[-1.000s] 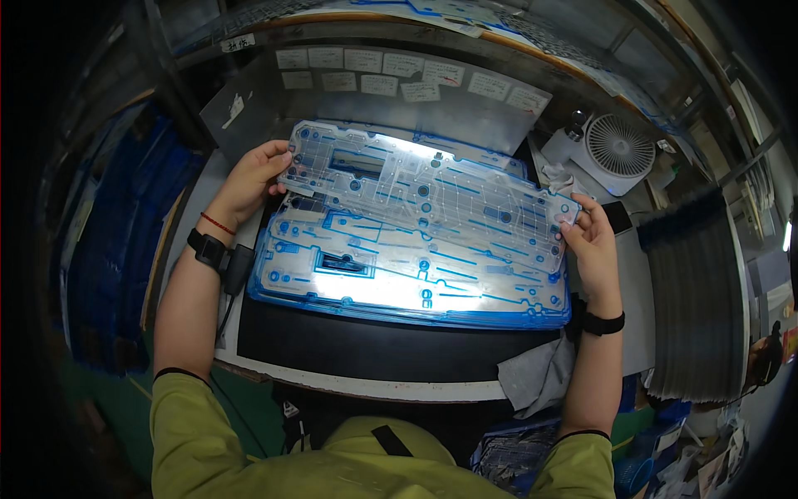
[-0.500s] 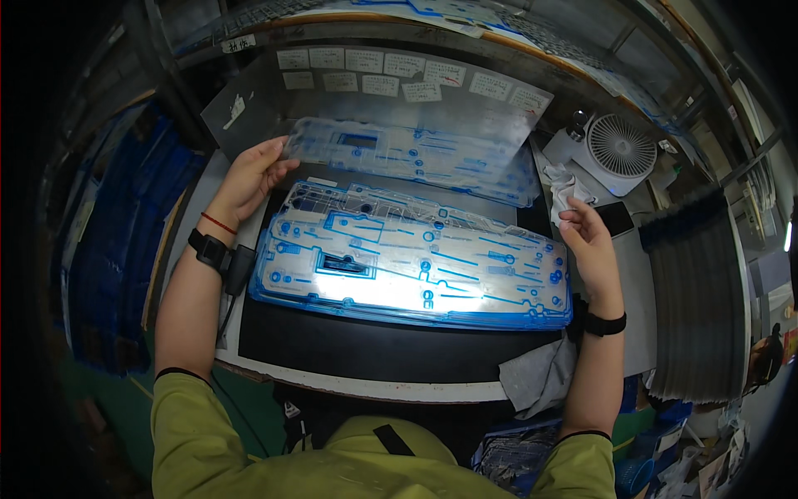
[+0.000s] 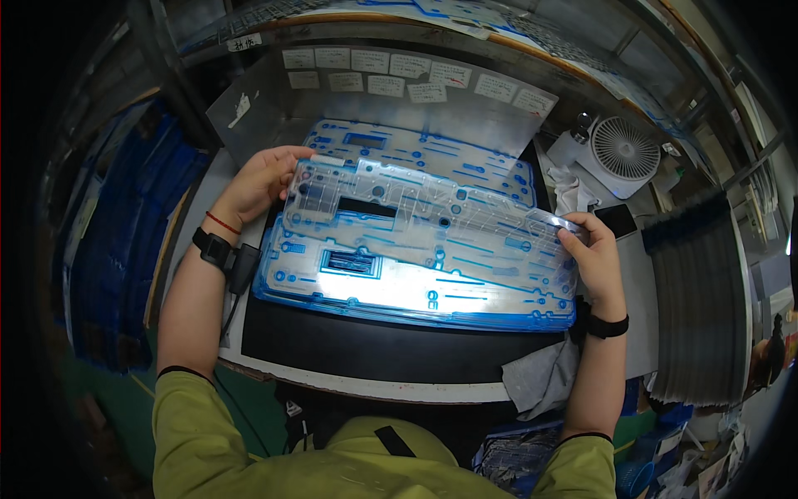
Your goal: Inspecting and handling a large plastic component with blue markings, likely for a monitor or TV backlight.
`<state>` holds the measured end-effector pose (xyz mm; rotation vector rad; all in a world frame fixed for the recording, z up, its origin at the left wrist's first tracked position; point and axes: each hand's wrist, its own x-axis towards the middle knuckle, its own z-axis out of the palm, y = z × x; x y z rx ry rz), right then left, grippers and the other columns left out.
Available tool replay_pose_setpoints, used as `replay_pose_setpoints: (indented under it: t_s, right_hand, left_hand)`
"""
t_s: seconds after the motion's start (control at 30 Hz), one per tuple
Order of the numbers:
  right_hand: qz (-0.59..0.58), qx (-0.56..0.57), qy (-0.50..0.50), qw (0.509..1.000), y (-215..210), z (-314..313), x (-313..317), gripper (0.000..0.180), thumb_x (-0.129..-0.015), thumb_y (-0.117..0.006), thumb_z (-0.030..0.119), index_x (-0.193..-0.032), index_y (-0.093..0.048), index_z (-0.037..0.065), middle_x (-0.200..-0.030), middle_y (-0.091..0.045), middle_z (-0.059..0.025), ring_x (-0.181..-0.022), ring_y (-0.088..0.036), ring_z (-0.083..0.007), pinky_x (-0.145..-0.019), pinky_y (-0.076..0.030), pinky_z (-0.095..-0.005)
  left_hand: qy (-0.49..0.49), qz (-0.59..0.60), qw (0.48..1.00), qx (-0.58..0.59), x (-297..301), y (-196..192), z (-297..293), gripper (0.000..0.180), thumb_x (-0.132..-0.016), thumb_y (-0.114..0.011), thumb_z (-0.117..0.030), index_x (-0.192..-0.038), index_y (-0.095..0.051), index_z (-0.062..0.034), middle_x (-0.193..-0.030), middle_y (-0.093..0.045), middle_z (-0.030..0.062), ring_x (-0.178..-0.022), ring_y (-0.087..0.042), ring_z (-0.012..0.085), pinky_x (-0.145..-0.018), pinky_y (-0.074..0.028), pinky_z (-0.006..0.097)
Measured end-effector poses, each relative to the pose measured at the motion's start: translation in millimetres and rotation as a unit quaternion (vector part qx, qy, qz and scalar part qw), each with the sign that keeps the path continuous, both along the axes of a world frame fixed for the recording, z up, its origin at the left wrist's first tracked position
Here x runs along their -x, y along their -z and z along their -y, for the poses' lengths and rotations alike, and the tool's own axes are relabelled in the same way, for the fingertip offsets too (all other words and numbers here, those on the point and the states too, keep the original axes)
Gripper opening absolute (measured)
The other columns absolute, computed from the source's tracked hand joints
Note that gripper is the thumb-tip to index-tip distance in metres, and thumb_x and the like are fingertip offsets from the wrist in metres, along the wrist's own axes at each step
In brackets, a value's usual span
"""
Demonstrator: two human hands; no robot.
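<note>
A: Near edge first. What's closest?

B: Grey cloth (image 3: 540, 378) hanging off the front of the tabletop (image 3: 366, 387), by the right forearm. Then a black mat (image 3: 349, 341) on the tabletop.

A: On the mat?

B: Stack of blue-printed transparent sheets (image 3: 416, 291) on a lit panel, glowing white near the middle.

A: And the held thing?

B: One clear sheet (image 3: 416, 216), held just above the stack, tilted, spanning between both hands. Can't tell if its lower edge touches the stack.

A: Left hand?

B: Left hand (image 3: 262, 183) at the sheet's upper left corner, fingers curled over the top edge, pinching the corner. Sheet runs off to the right of it. Black watch and red band on that wrist.

A: Right hand?

B: Right hand (image 3: 594, 254) at the sheet's right end, thumb and fingers pressed on the edge, pinching it. Sheet lies to the left of it. Black band on that wrist.

A: Farther back?

B: Another blue-printed sheet (image 3: 416, 154) lying flat behind the stack, partly covered by the held one. Dark phone (image 3: 617, 220) just beyond the right hand. White desk fan (image 3: 622, 154) at far right, white crumpled cloth (image 3: 569, 191) next to it. Row of white paper labels (image 3: 416, 83) on the grey back panel.

A: Left side?

B: Blue stacked material (image 3: 116, 249), blurred, can't tell more.
</note>
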<state>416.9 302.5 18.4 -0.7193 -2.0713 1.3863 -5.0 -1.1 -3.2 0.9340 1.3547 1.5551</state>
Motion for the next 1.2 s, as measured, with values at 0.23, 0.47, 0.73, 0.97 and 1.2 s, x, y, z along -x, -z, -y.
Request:
replay_pose_setpoints:
  t_s: [0.23,0.47,0.73,0.97,1.2]
  right_hand:
    - [-0.031,-0.002,0.032,0.999,-0.5,2.2,3.8,0.022,-0.087,-0.069,0.006,-0.107,-0.064,0.000,-0.083,-0.061,0.0025,-0.073,-0.053,-0.0049,-0.069,-0.043,-0.0198]
    - [-0.064,0.057,0.048,0.995,4.5,-10.8,1.4,0.017,-0.096,-0.060,0.016,-0.101,-0.064,0.000,-0.076,-0.058,0.0036,-0.068,-0.050,-0.0044,-0.064,-0.039,-0.0195]
    - [-0.066,0.042,0.053,0.995,1.2,-8.0,0.6,0.019,-0.098,-0.057,0.019,-0.090,-0.064,0.003,-0.073,-0.058,0.0054,-0.064,-0.047,-0.0022,-0.060,-0.035,-0.0183]
    - [-0.111,0.046,0.040,0.992,-0.5,-4.9,0.3,0.019,-0.099,-0.056,0.019,-0.089,-0.063,0.004,-0.073,-0.060,0.0042,-0.064,-0.049,-0.0024,-0.060,-0.036,-0.0182]
    - [-0.132,0.061,0.030,0.989,-0.2,-5.3,1.2,0.019,-0.099,-0.055,0.018,-0.091,-0.063,0.002,-0.074,-0.062,0.0016,-0.064,-0.052,-0.0038,-0.060,-0.038,-0.0185]
  left_hand:
    - [-0.011,-0.065,0.997,0.042,-7.7,-3.6,0.7,0.018,-0.095,-0.061,-0.016,-0.106,-0.064,-0.0019,-0.086,-0.066,-0.0018,-0.061,-0.051,0.0006,-0.055,-0.042,0.014]
    - [-0.095,-0.040,0.995,0.012,-4.1,2.6,-3.5,0.020,-0.096,-0.059,-0.016,-0.110,-0.064,-0.0022,-0.087,-0.066,-0.0020,-0.065,-0.054,0.0014,-0.059,-0.043,0.015]
    - [-0.114,-0.036,0.993,0.018,-2.8,3.5,-3.2,0.024,-0.097,-0.058,-0.019,-0.114,-0.064,-0.0025,-0.091,-0.065,-0.0022,-0.072,-0.054,0.0019,-0.063,-0.043,0.017]
    - [-0.108,-0.070,0.992,0.020,-0.5,4.9,-4.8,0.021,-0.098,-0.058,-0.023,-0.109,-0.065,-0.0059,-0.084,-0.061,-0.0068,-0.069,-0.048,0.0004,-0.060,-0.036,0.016]
    - [-0.129,-0.073,0.989,0.026,-3.0,4.2,-5.1,0.019,-0.098,-0.057,-0.024,-0.104,-0.065,-0.0076,-0.079,-0.059,-0.0082,-0.067,-0.046,-0.0004,-0.060,-0.035,0.015]
